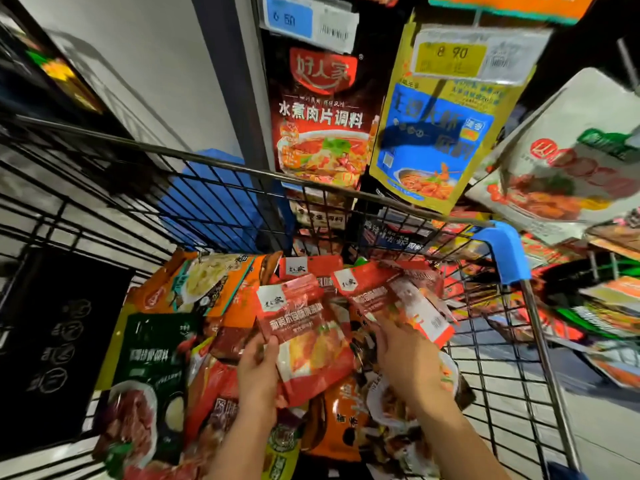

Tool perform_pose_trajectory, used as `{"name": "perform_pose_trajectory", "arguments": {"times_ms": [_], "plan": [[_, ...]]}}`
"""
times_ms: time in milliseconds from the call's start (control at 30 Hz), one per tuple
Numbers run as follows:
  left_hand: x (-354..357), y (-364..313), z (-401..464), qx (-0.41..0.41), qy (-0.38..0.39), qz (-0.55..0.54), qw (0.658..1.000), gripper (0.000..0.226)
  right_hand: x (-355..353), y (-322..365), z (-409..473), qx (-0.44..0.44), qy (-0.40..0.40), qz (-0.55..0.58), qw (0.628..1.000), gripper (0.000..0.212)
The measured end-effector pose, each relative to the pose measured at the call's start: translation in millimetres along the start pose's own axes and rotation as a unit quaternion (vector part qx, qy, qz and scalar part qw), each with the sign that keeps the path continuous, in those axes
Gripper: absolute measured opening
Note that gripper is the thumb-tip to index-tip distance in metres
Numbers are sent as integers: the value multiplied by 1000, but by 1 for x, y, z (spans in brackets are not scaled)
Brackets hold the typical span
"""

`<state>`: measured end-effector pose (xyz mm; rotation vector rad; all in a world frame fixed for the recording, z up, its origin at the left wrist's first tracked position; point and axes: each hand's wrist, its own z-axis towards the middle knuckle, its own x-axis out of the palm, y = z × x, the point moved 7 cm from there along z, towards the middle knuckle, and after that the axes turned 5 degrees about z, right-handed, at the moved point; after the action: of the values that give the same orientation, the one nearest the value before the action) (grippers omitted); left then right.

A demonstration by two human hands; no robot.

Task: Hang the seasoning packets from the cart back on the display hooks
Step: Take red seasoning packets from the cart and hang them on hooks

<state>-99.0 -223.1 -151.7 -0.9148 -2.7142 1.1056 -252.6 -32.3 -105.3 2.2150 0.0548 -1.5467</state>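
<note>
A black wire cart (pixel 381 199) holds a heap of seasoning packets. My left hand (pixel 258 370) grips a red packet (pixel 304 337) by its lower left edge, just above the heap. My right hand (pixel 407 358) reaches into the pile and pinches another red packet (pixel 398 299) with a white corner. A green packet (pixel 152 368) and orange packets (pixel 221 289) lie to the left in the cart. On the display behind the cart hang a dark red packet (pixel 322 119) and a yellow-and-blue packet (pixel 436 133).
Price tags (pixel 308 22) sit above the hanging packets. More packets (pixel 568 161) hang at the right of the display. The cart has a blue corner guard (pixel 507 251). A white wall (pixel 131 64) and a blue box (pixel 214 199) stand left of the display.
</note>
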Motion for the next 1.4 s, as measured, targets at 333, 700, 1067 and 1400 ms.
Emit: {"name": "perform_pose_trajectory", "arguments": {"times_ms": [333, 700, 1067, 1400], "plan": [[4, 11, 5, 24, 37, 46, 998, 57, 42, 86, -37, -121, 208, 64, 969, 53], [0, 33, 11, -38, 54, 29, 997, 67, -2, -66, 37, 86, -46, -20, 995, 96], [5, 18, 7, 2, 43, 66, 997, 39, 1, -62, 37, 0, -172, -1, 985, 33], [10, 13, 4, -11, 54, 29, 998, 60, -62, -3, -13, -129, -273, 71, 951, 49]]}}
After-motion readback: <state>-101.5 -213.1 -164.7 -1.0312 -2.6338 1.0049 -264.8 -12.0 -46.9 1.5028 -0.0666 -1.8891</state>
